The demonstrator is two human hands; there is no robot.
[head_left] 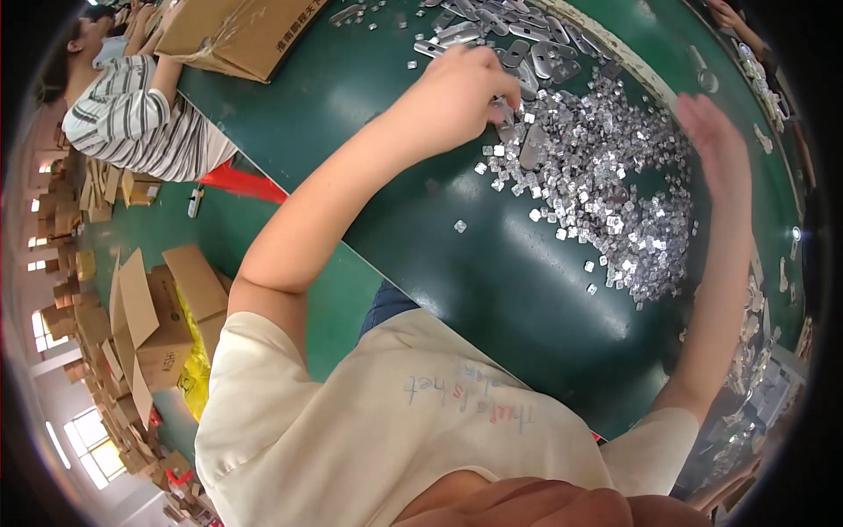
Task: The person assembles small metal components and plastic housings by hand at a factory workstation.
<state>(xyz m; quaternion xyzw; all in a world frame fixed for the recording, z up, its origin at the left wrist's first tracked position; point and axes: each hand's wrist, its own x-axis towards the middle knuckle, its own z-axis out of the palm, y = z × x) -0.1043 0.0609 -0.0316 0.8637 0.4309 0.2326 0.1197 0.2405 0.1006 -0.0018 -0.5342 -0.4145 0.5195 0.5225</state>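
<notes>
My left hand (465,95) reaches over the table, fingers closed and bent down on a small flat grey metal plate (506,128). A rounded oblong metal plate (532,147) lies just beside it. Beyond my fingers is a loose pile of larger oblong metal plates (546,58), some with holes. To the right spreads a big heap of small shiny square metal pieces (597,167). My right hand (709,136) is raised near the table's pale far rim, past the heap; motion smears its fingers, and nothing can be made out in it.
The green table (421,255) carries a cardboard box (237,35) at its far left. A person in a striped shirt (132,114) is beyond it. On the floor at left stands an open carton (162,325) with yellow plastic. More metal pieces lie on the green surface (746,53) past the rim.
</notes>
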